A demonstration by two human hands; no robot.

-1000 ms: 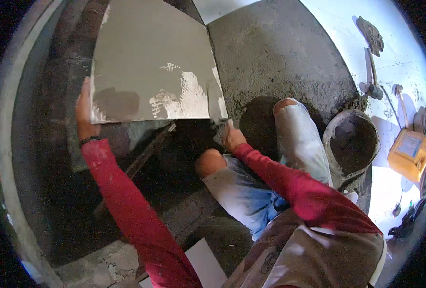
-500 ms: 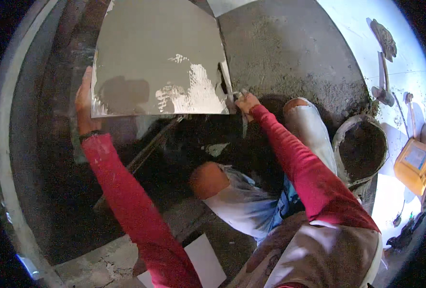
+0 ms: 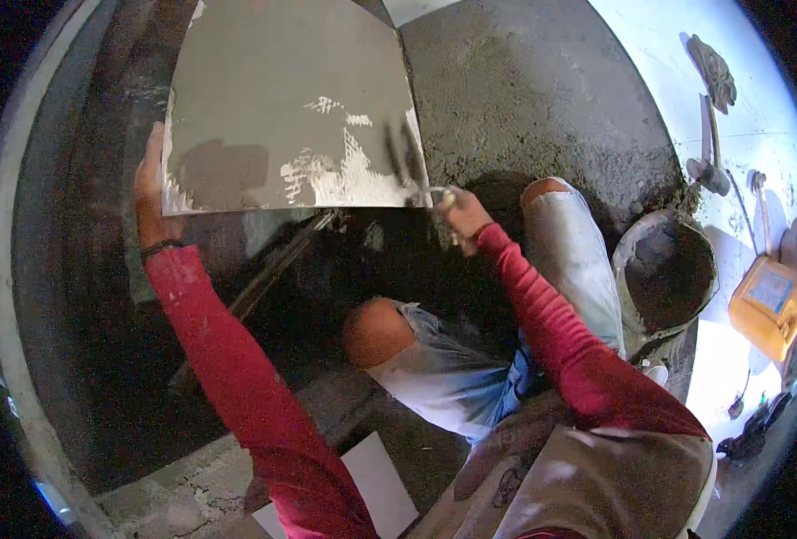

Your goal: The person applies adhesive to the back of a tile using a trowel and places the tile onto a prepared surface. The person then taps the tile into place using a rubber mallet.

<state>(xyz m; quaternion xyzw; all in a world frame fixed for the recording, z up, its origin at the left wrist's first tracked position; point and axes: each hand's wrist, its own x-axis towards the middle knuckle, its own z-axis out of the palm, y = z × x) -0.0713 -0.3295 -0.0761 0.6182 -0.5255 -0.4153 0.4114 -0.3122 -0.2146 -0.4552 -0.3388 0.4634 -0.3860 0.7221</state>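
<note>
Tile [image 3: 355,184] spread with grey mortar [image 3: 291,81], left grip [image 3: 152,180] clamped on its left edge, right grip [image 3: 463,218] closed around a trowel [image 3: 434,189] by the lower-right corner.

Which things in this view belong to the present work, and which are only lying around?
Probably in use:
grey-coated panel, left hand at its edge
trowel, in right hand
bucket of grey mix

Seemingly lying about:
yellow container
mallet-like tool
white flat piece
</note>
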